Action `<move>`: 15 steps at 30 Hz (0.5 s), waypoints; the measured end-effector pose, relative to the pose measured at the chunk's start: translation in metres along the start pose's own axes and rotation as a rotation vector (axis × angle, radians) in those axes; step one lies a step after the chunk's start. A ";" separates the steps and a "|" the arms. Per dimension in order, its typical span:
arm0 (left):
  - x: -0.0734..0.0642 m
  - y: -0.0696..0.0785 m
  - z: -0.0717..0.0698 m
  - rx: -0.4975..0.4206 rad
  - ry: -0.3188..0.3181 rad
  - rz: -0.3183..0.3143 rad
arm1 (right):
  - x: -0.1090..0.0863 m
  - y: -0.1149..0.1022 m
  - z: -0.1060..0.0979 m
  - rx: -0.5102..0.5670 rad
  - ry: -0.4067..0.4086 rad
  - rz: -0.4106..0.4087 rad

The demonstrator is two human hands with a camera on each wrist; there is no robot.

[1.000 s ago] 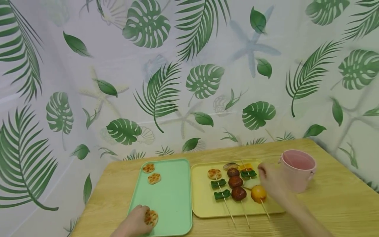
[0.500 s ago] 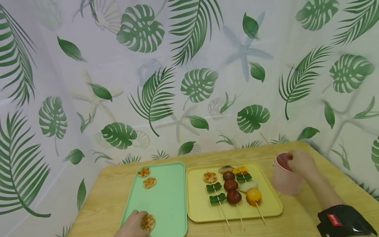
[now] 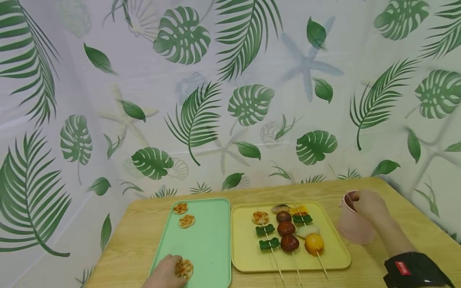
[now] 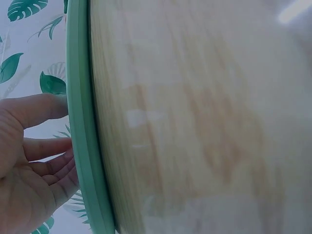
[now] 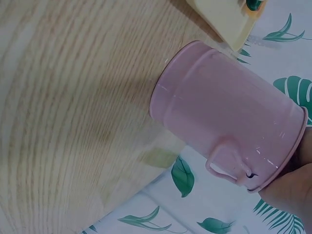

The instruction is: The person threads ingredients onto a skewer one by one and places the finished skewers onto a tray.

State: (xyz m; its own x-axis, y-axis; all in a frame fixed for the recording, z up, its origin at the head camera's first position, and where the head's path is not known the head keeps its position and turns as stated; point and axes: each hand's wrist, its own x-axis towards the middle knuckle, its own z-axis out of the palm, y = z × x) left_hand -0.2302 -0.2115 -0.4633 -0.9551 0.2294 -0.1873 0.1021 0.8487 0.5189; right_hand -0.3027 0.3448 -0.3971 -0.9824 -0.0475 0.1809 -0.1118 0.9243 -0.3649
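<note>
My left hand (image 3: 166,273) is at the near left of the green tray (image 3: 213,230), its fingers and thumb round the edge of a browned lotus root slice (image 3: 185,269). In the left wrist view the tray's rim (image 4: 83,122) hides the fingertips. Two more lotus root slices, one of them the nearer slice (image 3: 187,221), lie toward the tray's far left corner. My right hand (image 3: 371,206) reaches over the rim of the pink bucket (image 3: 354,228), fingers down inside it. A thin stick shows at the bucket's mouth beside the fingers; I cannot tell whether they grip it.
A yellow tray (image 3: 248,258) stands between the green tray and the bucket. On it lie skewers with mushrooms (image 3: 286,229), green pieces (image 3: 269,243), a lotus root slice and a round yellow piece (image 3: 314,243). A leaf-patterned cloth (image 3: 216,120) hangs behind the wooden table (image 3: 288,193).
My right hand has moved right, from above the yellow tray's right side into the bucket. My left hand stays at the same lotus root slice. The head view has shifted slightly.
</note>
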 end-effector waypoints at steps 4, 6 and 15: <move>-0.003 -0.002 0.001 0.023 0.056 0.035 | -0.002 0.000 0.001 0.013 0.105 0.006; -0.002 0.000 0.001 0.020 0.079 0.055 | -0.005 0.001 -0.003 0.019 0.223 0.015; -0.003 0.018 -0.021 -0.151 0.126 0.212 | -0.024 -0.022 -0.026 0.080 0.709 0.000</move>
State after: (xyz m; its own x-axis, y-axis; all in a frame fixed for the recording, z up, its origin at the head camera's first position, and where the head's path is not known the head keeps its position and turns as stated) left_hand -0.2314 -0.2071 -0.4356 -0.9450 0.3248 0.0389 0.2695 0.7057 0.6553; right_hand -0.2728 0.3359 -0.3694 -0.6512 0.2354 0.7215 -0.1495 0.8923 -0.4260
